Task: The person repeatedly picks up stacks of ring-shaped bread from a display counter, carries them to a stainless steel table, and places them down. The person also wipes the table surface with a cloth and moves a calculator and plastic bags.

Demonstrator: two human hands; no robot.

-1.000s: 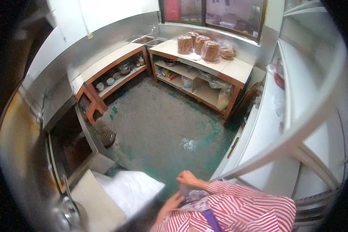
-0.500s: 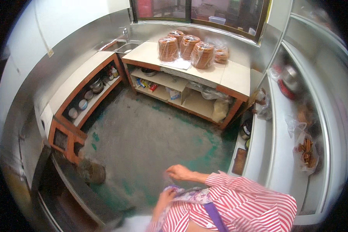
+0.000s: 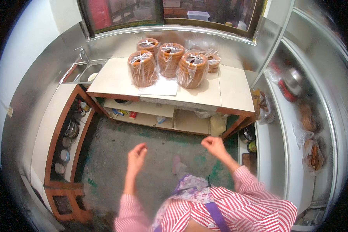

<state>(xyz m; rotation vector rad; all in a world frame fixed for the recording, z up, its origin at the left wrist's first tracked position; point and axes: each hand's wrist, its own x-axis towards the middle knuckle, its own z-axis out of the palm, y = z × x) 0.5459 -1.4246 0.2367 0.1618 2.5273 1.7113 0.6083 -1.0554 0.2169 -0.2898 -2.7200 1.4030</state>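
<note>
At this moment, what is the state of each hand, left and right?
Left hand: fingers curled, no object visible; full closure cannot be told.
Right hand: fingers bent inward, no object visible; full closure cannot be told.

No lettering, number or sign can be read; any print on the small red packet (image 3: 132, 115) under the table (image 3: 236, 87) is too small to tell.
</note>
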